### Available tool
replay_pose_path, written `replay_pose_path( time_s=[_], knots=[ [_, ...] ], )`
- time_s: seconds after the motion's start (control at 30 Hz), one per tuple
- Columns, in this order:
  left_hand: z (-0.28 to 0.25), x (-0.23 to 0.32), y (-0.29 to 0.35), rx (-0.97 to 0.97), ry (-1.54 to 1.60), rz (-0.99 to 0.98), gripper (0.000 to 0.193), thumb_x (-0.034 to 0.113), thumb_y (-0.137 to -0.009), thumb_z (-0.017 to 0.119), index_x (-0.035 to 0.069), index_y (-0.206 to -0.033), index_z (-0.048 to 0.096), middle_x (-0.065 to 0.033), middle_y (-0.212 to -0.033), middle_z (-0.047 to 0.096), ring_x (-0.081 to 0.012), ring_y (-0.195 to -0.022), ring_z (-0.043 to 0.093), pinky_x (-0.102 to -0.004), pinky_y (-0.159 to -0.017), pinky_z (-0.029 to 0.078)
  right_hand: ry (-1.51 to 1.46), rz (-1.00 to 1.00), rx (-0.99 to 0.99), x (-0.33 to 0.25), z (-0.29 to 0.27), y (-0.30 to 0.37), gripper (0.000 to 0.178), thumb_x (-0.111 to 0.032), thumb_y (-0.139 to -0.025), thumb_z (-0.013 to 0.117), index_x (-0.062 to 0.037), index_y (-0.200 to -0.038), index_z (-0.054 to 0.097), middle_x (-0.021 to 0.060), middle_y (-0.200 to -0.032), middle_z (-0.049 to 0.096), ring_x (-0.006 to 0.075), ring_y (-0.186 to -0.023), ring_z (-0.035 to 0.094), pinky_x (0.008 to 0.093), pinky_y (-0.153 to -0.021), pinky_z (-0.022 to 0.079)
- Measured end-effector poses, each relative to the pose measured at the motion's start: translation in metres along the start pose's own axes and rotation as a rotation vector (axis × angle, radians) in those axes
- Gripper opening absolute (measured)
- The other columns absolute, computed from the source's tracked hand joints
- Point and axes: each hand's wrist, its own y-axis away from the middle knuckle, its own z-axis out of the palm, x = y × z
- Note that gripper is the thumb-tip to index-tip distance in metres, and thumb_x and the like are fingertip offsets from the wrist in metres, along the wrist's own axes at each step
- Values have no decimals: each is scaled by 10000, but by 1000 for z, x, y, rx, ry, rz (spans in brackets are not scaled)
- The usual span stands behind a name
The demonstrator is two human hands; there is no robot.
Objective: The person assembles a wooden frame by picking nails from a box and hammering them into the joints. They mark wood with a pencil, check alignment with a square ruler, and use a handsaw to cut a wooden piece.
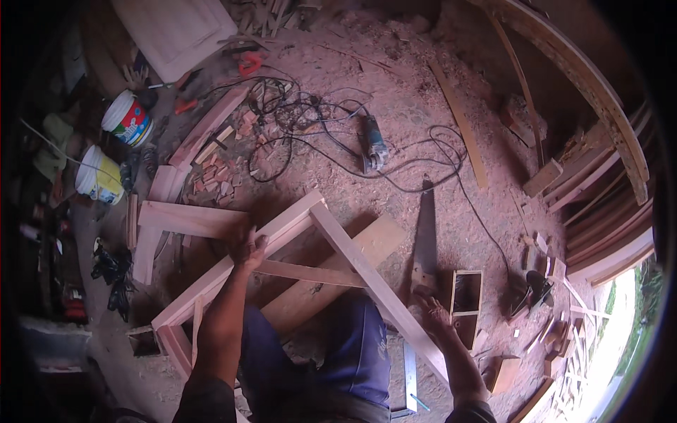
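A pale wooden frame (pixel 352 247) with a slanted brace (pixel 310 273) leans across my lap. My left hand (pixel 247 248) is closed round its upper rail, beside a short board (pixel 187 218) that reaches out to the left; the fingers are partly in shadow. On the right, my right hand (pixel 431 311) is just outside the frame, its fingers stretched toward the handle end of a handsaw (pixel 425 229). The saw's blade points away from me. Whether the fingertips touch the handle is unclear. Under the frame a wide plank (pixel 381 243) lies at a slant.
An angle grinder (pixel 374 144) lies ahead amid tangled cables (pixel 282 130). Two paint buckets (pixel 128 120) stand at the far left, near another person's hand (pixel 135 76). An open wooden box (pixel 467 292) is beside my right hand. Curved timbers (pixel 564 56) lean at the right.
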Motion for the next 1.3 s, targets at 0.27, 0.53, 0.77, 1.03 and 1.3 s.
replay_pose_path(
  time_s=[0.27,0.53,0.77,1.03,1.3],
  knots=[
    [9,62,-5,126,73,58,533,438,-961,555,180,-1428,556,-192,-1509,454,-437,-1406,377,-579,-1171,274,429,-182,83,22,28,-25,787,-104,-878,583,-213,-1599,288,204,-1256,553,412,-1052,595,560,-901,517],
    [13,154,-39,105,205,67,457,409,-922,624,153,-1299,639,-124,-1372,591,-326,-1293,517,-514,-1112,353,244,-137,435,-35,-64,-13,539,-111,-976,458,74,-1478,391,338,-1425,496,484,-1264,545,503,-1100,444],
    [41,144,-84,31,417,-87,334,424,-963,549,194,-1173,667,-117,-1127,699,-303,-1085,638,-476,-981,461,-582,-63,510,-183,-177,42,535,-172,-1017,460,89,-1480,401,303,-1514,436,448,-1322,522,464,-1089,452],
    [20,186,-87,-40,132,-156,395,447,-938,474,153,-1014,726,-62,-1053,709,-266,-1002,653,-510,-948,495,-448,-218,652,-193,-129,-43,464,-323,-1000,541,26,-1286,648,280,-1280,647,426,-1088,682,437,-879,569],
    [10,204,-81,87,-30,-262,485,601,-921,503,206,-935,784,-74,-887,747,-245,-835,691,-506,-852,486,-460,-262,558,-191,-119,-83,379,-196,-965,640,14,-1279,657,288,-1224,672,424,-987,724,411,-783,600]
  ],
)
